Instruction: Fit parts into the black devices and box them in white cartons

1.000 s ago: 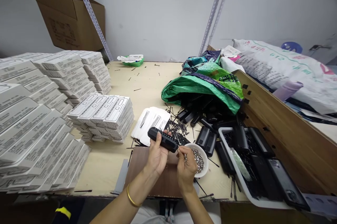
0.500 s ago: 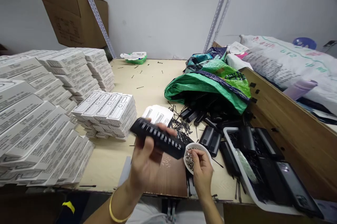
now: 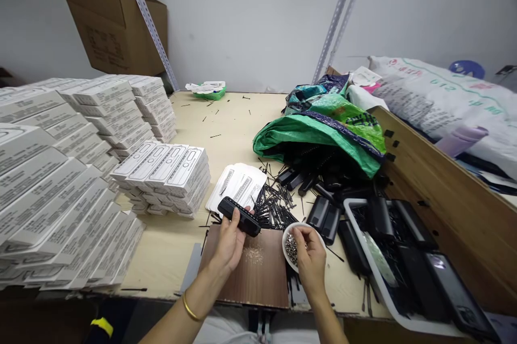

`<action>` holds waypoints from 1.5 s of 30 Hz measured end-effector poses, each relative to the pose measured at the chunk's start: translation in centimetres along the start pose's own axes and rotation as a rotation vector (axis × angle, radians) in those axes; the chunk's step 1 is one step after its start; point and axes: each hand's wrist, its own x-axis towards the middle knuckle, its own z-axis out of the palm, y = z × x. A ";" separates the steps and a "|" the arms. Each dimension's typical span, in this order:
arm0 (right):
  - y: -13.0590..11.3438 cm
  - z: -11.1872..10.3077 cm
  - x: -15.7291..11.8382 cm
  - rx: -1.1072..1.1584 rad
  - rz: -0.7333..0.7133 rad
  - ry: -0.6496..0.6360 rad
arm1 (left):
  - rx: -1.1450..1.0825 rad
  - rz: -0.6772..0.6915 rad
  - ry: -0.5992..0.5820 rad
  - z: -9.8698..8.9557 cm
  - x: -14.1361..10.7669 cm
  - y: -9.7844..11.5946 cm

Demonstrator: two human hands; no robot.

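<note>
My left hand (image 3: 231, 241) holds a long black case (image 3: 238, 216) above the far edge of a brown wooden board (image 3: 258, 274). Small pale bits lie on that board. At a white bowl (image 3: 287, 262) of small metal parts (image 3: 291, 247), my right hand (image 3: 310, 250) has its fingers pinched at the rim, over the parts. Whatever those fingertips hold is too small to make out. Thin black sticks (image 3: 278, 206) lie piled behind the bowl, beside a stack of white printed sheets (image 3: 234, 185).
White boxes (image 3: 177, 172) are stacked on the left. A green bag (image 3: 294, 131) of black cases stands behind the sticks. On the right, a white tray (image 3: 374, 285) holds more black cases, beside a wooden side board (image 3: 444, 198).
My left hand has lowered and turned the black case, which now shows farther down with its slotted side less visible. My right hand has stayed at the bowl.
</note>
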 end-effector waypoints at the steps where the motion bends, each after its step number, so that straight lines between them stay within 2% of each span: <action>1: -0.2 0.2 0.2 -0.016 -0.007 -0.014 | -0.011 -0.007 0.002 0.0 -0.1 -0.1; 5: -1.8 0.9 1.5 -0.079 -0.034 -0.078 | -0.045 0.007 -0.002 0.2 -0.7 -0.5; 10: -3.0 1.9 2.1 -0.013 -0.026 -0.248 | 0.029 0.214 -0.081 1.2 -1.7 0.9; 14: -4.2 2.5 1.7 0.246 -0.052 -0.359 | 0.421 0.349 -0.174 1.4 -2.2 2.1; 17: -6.1 2.9 1.7 0.387 -0.129 -0.469 | 0.766 0.349 -0.367 1.6 -2.4 2.0; 19: -7.1 3.3 2.0 0.412 -0.087 -0.545 | 0.866 0.363 -0.452 1.8 -2.5 1.6; 21: -7.4 3.5 2.2 0.506 0.044 -0.493 | 0.811 0.340 -0.468 1.8 -2.5 1.5; 25: -6.2 3.1 2.7 0.958 0.339 -0.236 | 0.583 0.204 -0.486 0.4 -3.0 1.7; 28: -5.5 2.6 2.5 1.178 0.438 -0.169 | 0.548 0.152 -0.485 -0.9 -4.2 1.4; 31: -5.5 2.5 2.0 1.261 0.454 -0.159 | 0.485 0.173 -0.459 -1.4 -5.6 0.2; 36: -5.6 3.2 0.9 1.264 0.414 -0.136 | 0.431 0.218 -0.367 -0.7 -6.3 -1.6; 41: -4.6 2.6 -0.2 1.181 0.391 -0.146 | 0.429 0.288 -0.250 -0.8 -5.5 -1.5; 43: -4.2 2.1 -0.5 1.163 0.380 -0.146 | 0.398 0.267 -0.230 -1.0 -5.5 -1.4; 45: -4.0 1.9 -0.8 1.165 0.387 -0.094 | 0.333 0.229 -0.208 -1.1 -5.6 -1.4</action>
